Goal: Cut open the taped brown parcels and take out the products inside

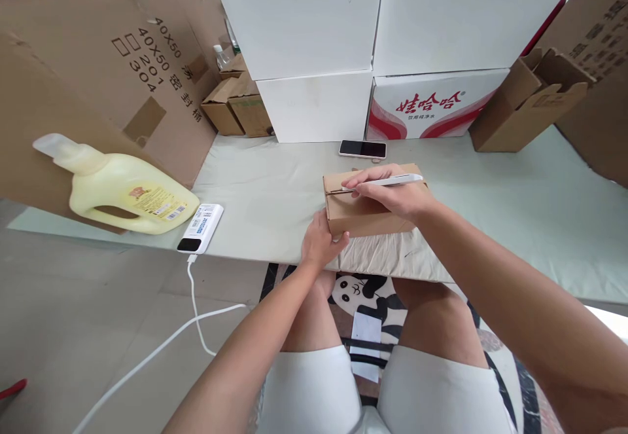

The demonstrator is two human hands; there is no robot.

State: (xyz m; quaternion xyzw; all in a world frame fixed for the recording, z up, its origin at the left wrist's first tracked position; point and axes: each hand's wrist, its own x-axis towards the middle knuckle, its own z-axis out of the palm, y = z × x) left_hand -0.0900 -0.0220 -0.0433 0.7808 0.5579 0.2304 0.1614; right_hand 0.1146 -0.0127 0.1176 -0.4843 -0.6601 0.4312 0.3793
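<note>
Right fingers (370, 175) are wrapped round a tool (400, 179) over the box (358, 215), seemingly not yet opened, its near-left corner held by left fingers (320, 223).

The small carton (364, 213) is brown, the tool handle (396, 180) white, the jug (125, 188) pale yellow.

the small box (363, 217) is matt brown cardboard; the slim tool (400, 179) looks like smooth white plastic. pale, wrinkled cloth (383, 254) covers the worktop (275, 192). the jug (130, 179) is smooth plastic, the phone (363, 149) glossy-faced, the stacked cartons (314, 28) smooth white paperboard.
</note>
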